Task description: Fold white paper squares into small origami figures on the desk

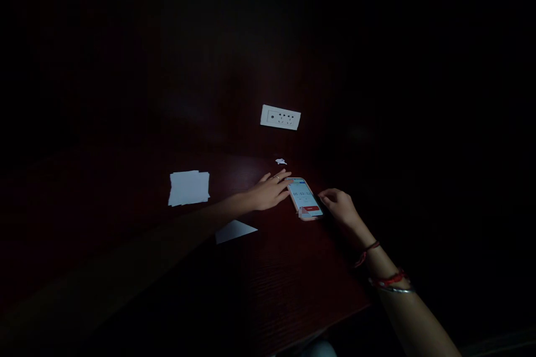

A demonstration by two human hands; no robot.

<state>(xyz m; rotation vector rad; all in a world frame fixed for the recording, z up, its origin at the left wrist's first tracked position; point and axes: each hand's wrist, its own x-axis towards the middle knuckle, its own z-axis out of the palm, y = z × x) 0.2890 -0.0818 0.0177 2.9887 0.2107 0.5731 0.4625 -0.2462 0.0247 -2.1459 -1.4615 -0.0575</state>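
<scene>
A phone (304, 195) in a pale pink case lies face up on the dark red table, its lit screen showing timer digits and a red button. My left hand (270, 194) is open beside the phone's upper left edge, fingers spread, the fingertips reaching its corner. To the right of the phone, my right hand (341, 206) has its fingers curled together close to the edge; whether anything is between them is hidden. A sheet of white paper (234, 231) lies partly behind my left forearm.
At the left rests a stack of white paper (188, 188) with uneven edges. A small crumpled white scrap (281, 162) lies near the wall, below a white socket panel (280, 117). The table's (301, 290) front edge runs along the bottom; the surroundings are very dark.
</scene>
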